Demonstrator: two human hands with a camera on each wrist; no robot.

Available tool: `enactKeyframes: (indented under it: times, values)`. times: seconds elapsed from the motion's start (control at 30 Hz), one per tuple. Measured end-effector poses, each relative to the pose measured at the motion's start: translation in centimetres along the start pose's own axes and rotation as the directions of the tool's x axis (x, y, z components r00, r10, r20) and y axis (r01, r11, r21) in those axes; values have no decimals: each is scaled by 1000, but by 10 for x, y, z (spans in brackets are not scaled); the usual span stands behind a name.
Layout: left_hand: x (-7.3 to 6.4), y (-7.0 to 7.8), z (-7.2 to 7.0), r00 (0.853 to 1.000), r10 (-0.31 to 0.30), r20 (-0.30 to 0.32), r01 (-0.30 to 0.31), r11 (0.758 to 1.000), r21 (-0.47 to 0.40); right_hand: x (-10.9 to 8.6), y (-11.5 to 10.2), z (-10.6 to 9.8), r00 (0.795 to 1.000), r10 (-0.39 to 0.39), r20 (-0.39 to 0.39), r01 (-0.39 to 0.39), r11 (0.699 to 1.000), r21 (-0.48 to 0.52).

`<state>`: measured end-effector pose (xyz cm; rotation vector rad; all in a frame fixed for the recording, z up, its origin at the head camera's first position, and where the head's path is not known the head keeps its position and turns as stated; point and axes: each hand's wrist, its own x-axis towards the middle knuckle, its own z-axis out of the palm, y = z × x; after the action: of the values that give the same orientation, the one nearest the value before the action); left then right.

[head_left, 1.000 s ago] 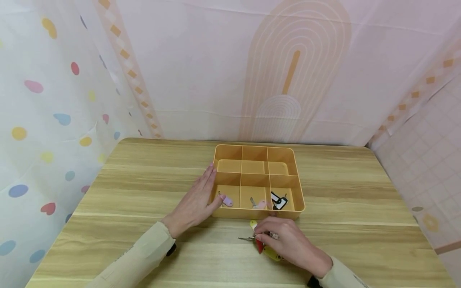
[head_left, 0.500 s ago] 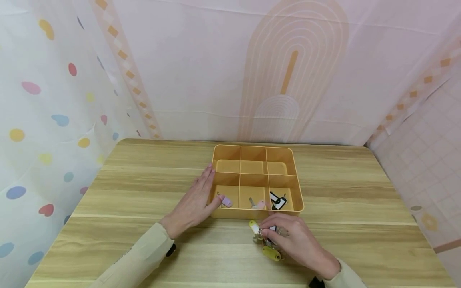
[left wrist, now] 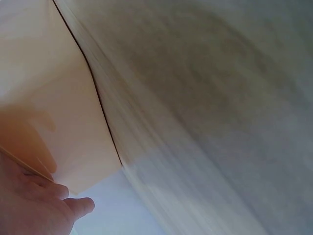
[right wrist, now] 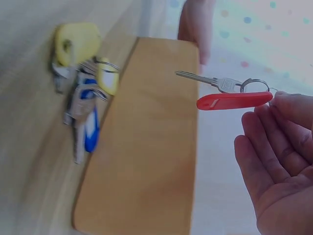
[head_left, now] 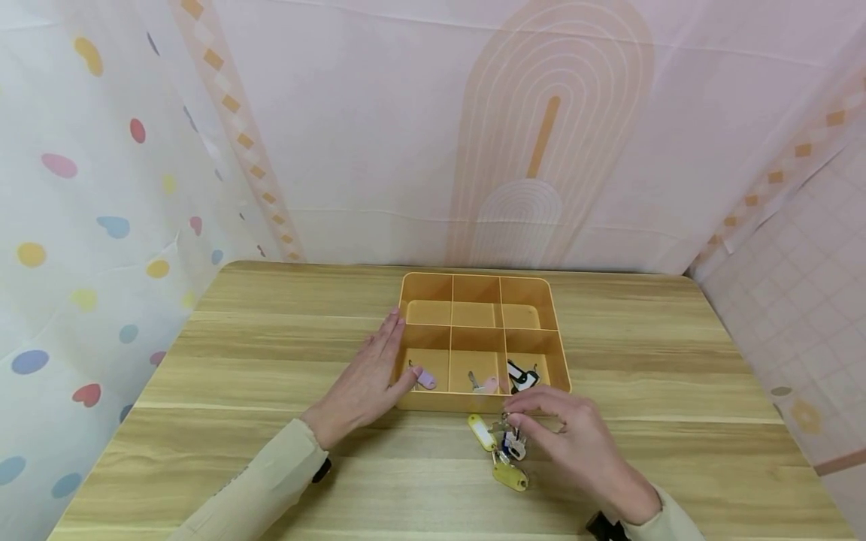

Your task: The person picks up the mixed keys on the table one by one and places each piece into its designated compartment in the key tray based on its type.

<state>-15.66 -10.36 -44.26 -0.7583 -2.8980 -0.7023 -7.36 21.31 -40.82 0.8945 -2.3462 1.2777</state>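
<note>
My right hand (head_left: pixel 585 447) pinches the metal ring of a key (right wrist: pixel 227 85) with a red tag (right wrist: pixel 234 101). The key and tag hang in front of the box in the right wrist view. Below the hand, several keys lie on the table with a yellow tag (head_left: pixel 510 476), another yellow tag (head_left: pixel 482 433) and a blue tag (right wrist: pixel 92 129). My left hand (head_left: pixel 361 383) rests with straight fingers along the left wall of an orange divided box (head_left: pixel 422 400), its thumb over the near rim.
A lilac key tag (head_left: pixel 426 379) lies in the box's front left compartment. The front middle compartment holds a pink tag (head_left: pixel 490 385) with a key, the front right one black-framed tags (head_left: pixel 524 379). Behind the wooden table (head_left: pixel 291 330) hangs a patterned curtain (head_left: pixel 365 150).
My right hand has lifted the red-tagged key off the pile and moved slightly right. The yellow and blue tags now show more fully. My left hand and the box stay put.
</note>
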Motion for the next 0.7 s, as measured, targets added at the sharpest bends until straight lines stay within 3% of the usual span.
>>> enactKeyframes:
  times: [0.17, 0.37, 0.7]
  values:
    - [0, 0, 0, 1000, -5, 5, 5, 1000, -7, 5, -5, -10, 999, 8, -53, -9, 1000, -20]
    - [0, -1, 1, 1000, -3, 1, 3, 1000, -8, 10, -12, -22, 990, 79, -118, -83, 996, -28]
    - [1, -2, 1, 1000, 6, -7, -5, 1000, 12, 23, -10, -38, 984, 55, -169, -61, 998, -30]
